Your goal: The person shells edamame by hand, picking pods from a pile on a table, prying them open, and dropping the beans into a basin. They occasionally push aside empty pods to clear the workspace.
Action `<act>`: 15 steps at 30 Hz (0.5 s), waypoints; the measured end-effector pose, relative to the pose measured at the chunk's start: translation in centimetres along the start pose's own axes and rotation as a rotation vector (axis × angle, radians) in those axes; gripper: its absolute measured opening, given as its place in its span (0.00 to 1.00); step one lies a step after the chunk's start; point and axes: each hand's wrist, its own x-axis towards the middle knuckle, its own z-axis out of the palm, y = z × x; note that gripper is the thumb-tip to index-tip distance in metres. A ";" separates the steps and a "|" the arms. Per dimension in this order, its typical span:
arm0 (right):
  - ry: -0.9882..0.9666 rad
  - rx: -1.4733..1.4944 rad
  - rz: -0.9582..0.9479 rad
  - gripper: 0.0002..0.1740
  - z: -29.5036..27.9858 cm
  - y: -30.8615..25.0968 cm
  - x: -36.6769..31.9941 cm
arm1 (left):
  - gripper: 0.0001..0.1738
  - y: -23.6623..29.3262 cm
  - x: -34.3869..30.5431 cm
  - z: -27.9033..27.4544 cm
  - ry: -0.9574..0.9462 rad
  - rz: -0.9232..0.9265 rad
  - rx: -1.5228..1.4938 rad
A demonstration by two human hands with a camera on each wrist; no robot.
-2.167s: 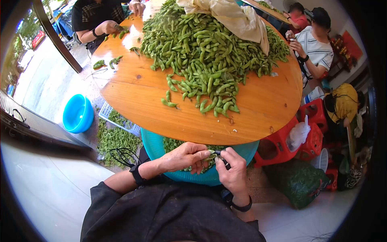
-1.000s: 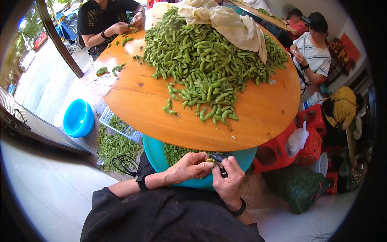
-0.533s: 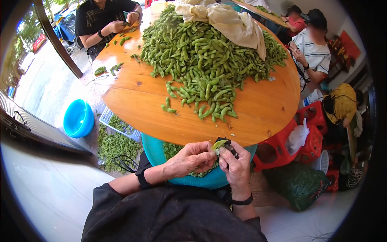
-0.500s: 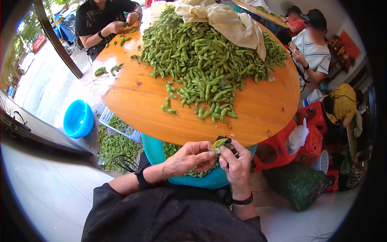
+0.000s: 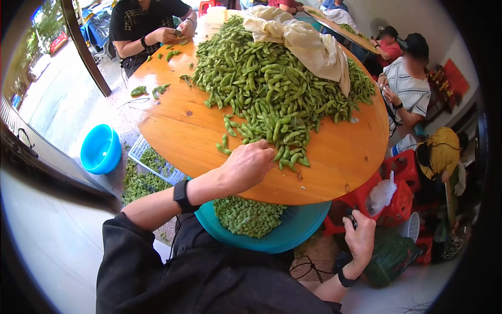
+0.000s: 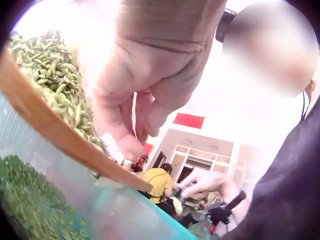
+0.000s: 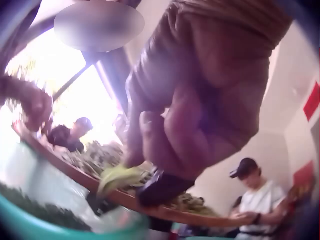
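Observation:
My left hand (image 5: 247, 166) reaches over the table's near edge to the loose front of a heap of green soybean pods (image 5: 266, 78). In the left wrist view its fingers point down, loosely bent, with no pod visible between them; the head view hides the fingertips. My right hand (image 5: 360, 236) is low at the right, beyond the basin, gripping a small black tool (image 7: 162, 189). A pale, split-looking pod (image 7: 120, 179) hangs by its fingertips in the right wrist view. Shelled green beans (image 5: 246, 215) lie in the turquoise basin (image 5: 309, 225) below the table edge.
Pods lie on the wooden table (image 5: 180, 133), partly under a cream cloth (image 5: 303, 42). Red stools (image 5: 400, 201) and a dark green sack (image 5: 389, 259) stand at right. At left are a blue basin (image 5: 100, 149) and a white crate (image 5: 144, 152). Other people sit around.
My hands, earlier together over the basin with a pod and the black tool, are now apart. The left moved forward onto the table; the right moved right and down, still holding the tool.

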 end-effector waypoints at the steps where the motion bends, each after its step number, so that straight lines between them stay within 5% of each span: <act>1: 0.001 0.001 -0.001 0.07 0.4 -1.0 0.6 | 0.09 -0.1 0.7 0.6 0.001 0.001 0.002; 5: 0.096 0.324 -0.126 0.10 3.1 -5.2 3.1 | 0.11 -0.6 1.3 2.0 -0.011 -0.048 0.121; 9: -0.264 0.751 0.118 0.14 6.7 -7.6 4.8 | 0.12 -1.1 0.3 1.5 0.202 -0.050 0.062; 11: -0.268 0.986 0.117 0.15 8.2 -9.3 5.1 | 0.11 -1.1 -0.4 0.6 0.199 -0.035 -0.002; 13: -0.349 1.376 0.158 0.16 9.7 -10.3 5.5 | 0.10 -0.8 -1.5 0.7 -0.094 -0.256 -0.824; 15: -0.341 1.374 0.153 0.16 9.8 -10.6 5.3 | 0.08 0.0 -2.1 0.9 -0.057 -0.243 -0.953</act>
